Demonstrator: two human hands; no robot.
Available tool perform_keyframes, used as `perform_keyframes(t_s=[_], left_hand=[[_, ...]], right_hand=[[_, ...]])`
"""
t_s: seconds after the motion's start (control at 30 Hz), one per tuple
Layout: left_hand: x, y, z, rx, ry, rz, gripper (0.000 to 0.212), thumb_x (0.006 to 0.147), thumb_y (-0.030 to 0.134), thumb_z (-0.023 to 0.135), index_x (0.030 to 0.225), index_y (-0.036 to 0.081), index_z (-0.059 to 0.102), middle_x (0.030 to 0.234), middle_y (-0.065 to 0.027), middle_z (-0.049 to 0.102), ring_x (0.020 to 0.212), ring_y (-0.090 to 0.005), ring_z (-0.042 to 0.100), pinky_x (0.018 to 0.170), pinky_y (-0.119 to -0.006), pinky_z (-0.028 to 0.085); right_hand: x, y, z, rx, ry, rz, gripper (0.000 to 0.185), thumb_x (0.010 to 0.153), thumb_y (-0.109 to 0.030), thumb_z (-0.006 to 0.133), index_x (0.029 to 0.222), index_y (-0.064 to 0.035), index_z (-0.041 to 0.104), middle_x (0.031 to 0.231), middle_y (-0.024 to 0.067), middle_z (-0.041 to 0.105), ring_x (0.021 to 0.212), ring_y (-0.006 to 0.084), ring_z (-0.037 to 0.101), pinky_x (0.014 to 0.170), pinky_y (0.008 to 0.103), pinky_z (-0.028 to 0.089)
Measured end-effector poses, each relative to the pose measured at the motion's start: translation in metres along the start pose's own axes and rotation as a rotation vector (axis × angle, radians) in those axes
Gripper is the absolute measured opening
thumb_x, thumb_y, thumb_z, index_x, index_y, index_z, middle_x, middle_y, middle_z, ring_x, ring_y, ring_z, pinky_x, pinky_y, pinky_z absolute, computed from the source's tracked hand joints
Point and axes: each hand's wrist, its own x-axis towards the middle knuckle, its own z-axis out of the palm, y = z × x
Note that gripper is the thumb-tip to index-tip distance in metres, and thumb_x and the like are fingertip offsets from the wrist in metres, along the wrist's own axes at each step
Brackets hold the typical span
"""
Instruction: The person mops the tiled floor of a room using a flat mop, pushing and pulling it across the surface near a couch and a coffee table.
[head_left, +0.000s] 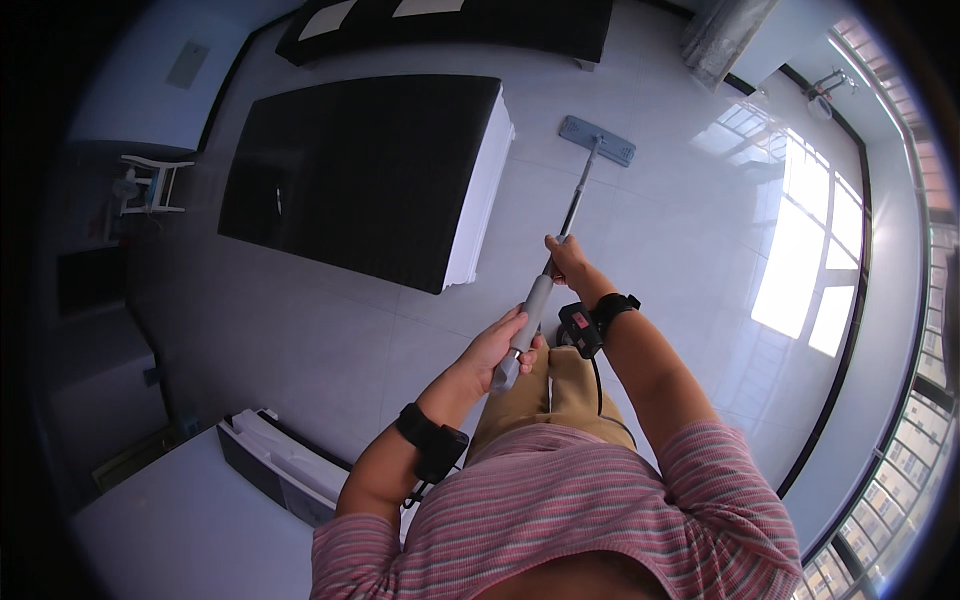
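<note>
A flat mop's telescopic handle (575, 206) slants from my body out to its grey-blue rectangular head (577, 133), which lies on the pale tiled floor (675, 225). Wrapped around the grey grip near the handle's top end is my left hand (501, 349). Farther down the pole, my right hand (566, 261) grips just below the grey sleeve. The mop head sits to the right of a low table with a glossy black top (360, 180) and white sides.
A long dark cabinet (465, 30) stands along the far side. White furniture with a dark front edge (285, 465) is at lower left. A small white stool (154, 184) stands at far left. Windows line the right side, near a wall tap (825, 84). Sunlight reflects off the floor.
</note>
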Motion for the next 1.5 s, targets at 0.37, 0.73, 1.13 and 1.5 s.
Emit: perform_keyframes(t_s=[0.37,0.73,1.13,1.5], left_hand=[[-0.006,-0.065,-0.017,-0.07,0.008,-0.047,0.032,0.088,0.023,0.031,0.119,0.02,0.026,0.068,-0.0048,0.043,0.047,-0.0096,0.039,0.041,-0.021,0.035],[-0.083,-0.102,-0.103,0.194,-0.016,-0.286,0.043,0.089,0.023,0.028,0.128,0.024,0.011,0.067,-0.0049,0.044,0.046,-0.0104,0.04,0.04,-0.021,0.037],[-0.216,-0.113,-0.278,0.454,0.036,-0.393,0.048,0.088,0.022,0.031,0.13,0.019,0.008,0.067,-0.0043,0.044,0.045,-0.0074,0.039,0.04,-0.019,0.036],[-0.276,-0.09,-0.291,0.587,0.072,-0.431,0.047,0.088,0.022,0.031,0.13,0.018,0.01,0.064,-0.0036,0.045,0.042,-0.0065,0.039,0.038,-0.019,0.036]], right_hand=[[-0.02,0.04,-0.008,-0.391,0.01,-0.113,0.043,0.069,-0.02,0.048,0.088,0.0128,0.029,0.057,0.0154,0.053,0.048,0.025,0.055,0.044,0.0324,0.045],[-0.084,0.124,0.042,-0.056,-0.105,0.217,0.014,0.057,-0.008,0.055,0.052,0.0005,0.046,0.048,0.0089,0.05,0.04,0.0146,0.047,0.034,0.024,0.036],[-0.163,0.235,0.21,0.097,-0.36,0.191,0.014,0.07,-0.012,0.052,0.074,0.0003,0.054,0.056,0.0033,0.05,0.045,0.0105,0.046,0.04,0.0204,0.039],[-0.189,0.236,0.289,0.325,-0.139,0.29,0.016,0.063,-0.012,0.059,0.054,-0.003,0.049,0.049,0.006,0.048,0.036,0.0137,0.041,0.034,0.0254,0.033]])
